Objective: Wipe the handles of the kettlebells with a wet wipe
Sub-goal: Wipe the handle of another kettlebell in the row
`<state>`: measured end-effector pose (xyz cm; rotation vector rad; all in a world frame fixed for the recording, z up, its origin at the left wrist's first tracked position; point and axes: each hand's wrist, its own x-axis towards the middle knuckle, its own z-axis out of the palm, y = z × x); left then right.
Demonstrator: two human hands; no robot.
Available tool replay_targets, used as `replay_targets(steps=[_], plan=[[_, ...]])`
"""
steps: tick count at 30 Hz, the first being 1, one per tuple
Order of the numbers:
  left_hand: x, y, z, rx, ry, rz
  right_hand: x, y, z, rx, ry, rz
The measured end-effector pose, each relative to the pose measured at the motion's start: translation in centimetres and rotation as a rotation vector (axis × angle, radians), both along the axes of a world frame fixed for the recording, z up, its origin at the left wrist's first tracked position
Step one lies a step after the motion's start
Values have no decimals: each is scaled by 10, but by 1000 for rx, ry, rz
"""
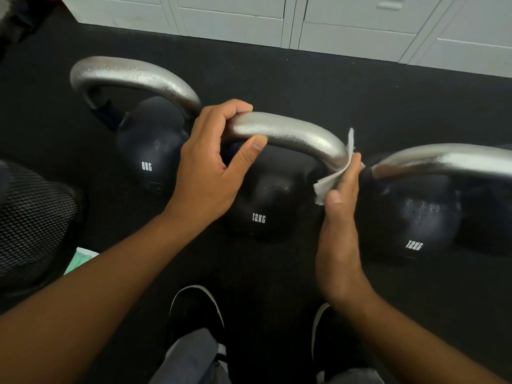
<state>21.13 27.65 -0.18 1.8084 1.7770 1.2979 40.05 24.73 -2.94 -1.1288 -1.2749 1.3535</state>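
The white, crumpled wet wipe [335,176] was pressed against the right-hand bend of the silver, rough-textured metal handle [288,134] of the middle black kettlebell marked 12KG [266,206], which stood on the black rubber floor [304,84]. The right hand [339,234] held the wipe there, fingers close together and flat, thumb on the wipe's lower edge. The left hand [210,167] was curled around the left end of the same handle, thumb beneath and fingers over the top. Just to the left stood a black kettlebell marked 8KG [149,151], just to the right another black one marked 12KG [412,217]. Beyond them ran white cabinet fronts [346,26]. Two dark shoes with white soles [196,309] showed below.
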Motion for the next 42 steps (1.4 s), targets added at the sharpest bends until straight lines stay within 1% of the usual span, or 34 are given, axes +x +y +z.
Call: replay_targets(steps=[2,4,5,8,13,15,18,21,24,26,28,30,34,38,42], plan=[[0,0,0,-1,-1,3,-4,2,3,-1,-27,-21],[1,0,0,-1,-2,2,-1,17,8,-24,-37,-94],[1,0,0,0,-3,2,2,28,12,-30,-45,-96],[0,0,0,1,-3,-1,10,46,15,-16,-86,-19],[1,-1,0,-3,-16,7,-3,15,8,32,-98,-37],[2,-1,0,-2,-18,12,-6,6,7,37,-141,-30],[2,-1,0,-6,-22,14,0,23,17,29,-175,-79],[3,-1,0,-16,-24,10,4,48,34,-6,-314,-50],[2,-1,0,-17,-35,8,1,42,39,65,-393,-79],[1,-1,1,-19,-43,2,-6,24,38,95,-407,-100],[0,-1,1,-22,-43,-3,-12,6,32,134,-410,-67],[0,-1,2,-22,-46,-6,-16,-5,29,171,-469,-12],[1,-1,2,-16,-48,-1,-12,14,35,252,-590,-39],[0,-1,2,-30,-49,-9,-7,36,44,214,-570,-68],[-1,-1,1,-26,-59,-15,-12,6,39,294,-596,-21]])
